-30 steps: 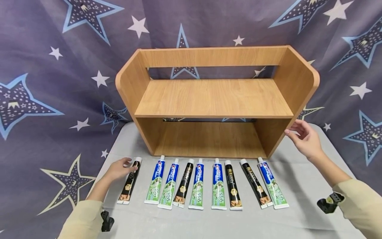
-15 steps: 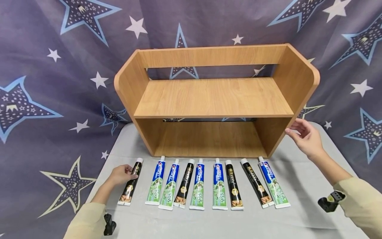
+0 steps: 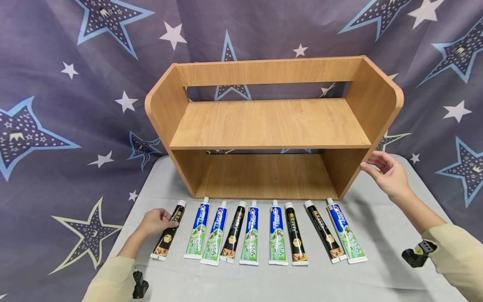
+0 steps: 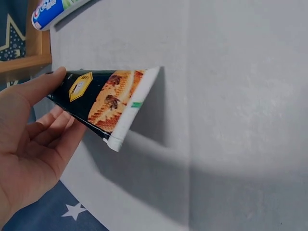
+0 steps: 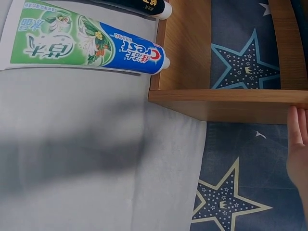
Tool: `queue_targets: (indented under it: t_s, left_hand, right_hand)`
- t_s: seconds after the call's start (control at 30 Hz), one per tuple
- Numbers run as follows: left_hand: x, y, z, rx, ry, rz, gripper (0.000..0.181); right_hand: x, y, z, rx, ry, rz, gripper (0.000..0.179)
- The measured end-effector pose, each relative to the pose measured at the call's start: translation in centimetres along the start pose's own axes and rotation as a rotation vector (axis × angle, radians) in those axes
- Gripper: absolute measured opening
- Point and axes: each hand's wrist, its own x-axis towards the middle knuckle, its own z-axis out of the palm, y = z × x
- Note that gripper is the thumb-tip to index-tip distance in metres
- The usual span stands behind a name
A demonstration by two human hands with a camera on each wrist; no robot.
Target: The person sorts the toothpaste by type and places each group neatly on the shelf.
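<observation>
The work looks to be at an early point: one tube of nine is in hand, and all nine are on the near side of the rack [image 3: 269, 123]. The left hand [image 3: 155, 221] pinches a black tube [image 3: 165, 239] between thumb and fingers near its middle. That tube lies aslant between the table [image 3: 320, 283]'s left edge and the rack's front left corner, cap toward the rack; whether any of it is lifted, I cannot tell.

The right hand [image 3: 388, 176] holds no tube; its thumb and fingers rest against the rack's right side panel [image 5: 226, 106], fingertips on the outer face, perhaps to steady it.

The other eight lie unheld in an uneven row along the rack's front edge, caps toward it: five Crest tubes [image 3: 197, 230] and three black ones [image 3: 232, 233]. Some stand well apart, while the two before the front right corner meet at their crimped ends.
</observation>
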Motion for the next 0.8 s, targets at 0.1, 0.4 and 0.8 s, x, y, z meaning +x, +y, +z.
queue_targets:
  t_s: [0.1, 0.4, 0.8]
  left_hand:
    - [0.0, 0.3, -0.1, -0.033, -0.015, -0.014, 0.033]
    - [0.1, 1.7, -0.5, -0.166, -0.048, -0.064, 0.033]
    - [0.0, 3.3, -1.3, -0.250, -0.066, -0.068, 0.036]
  right_hand:
    - [0.0, -0.1, 0.0, 0.001, -0.004, 0.004, 0.043]
    - [-0.1, -0.3, -0.3, -0.018, -0.012, 0.054, 0.040]
    - [-0.1, -0.6, -0.3, 0.205, -0.088, 0.152, 0.036]
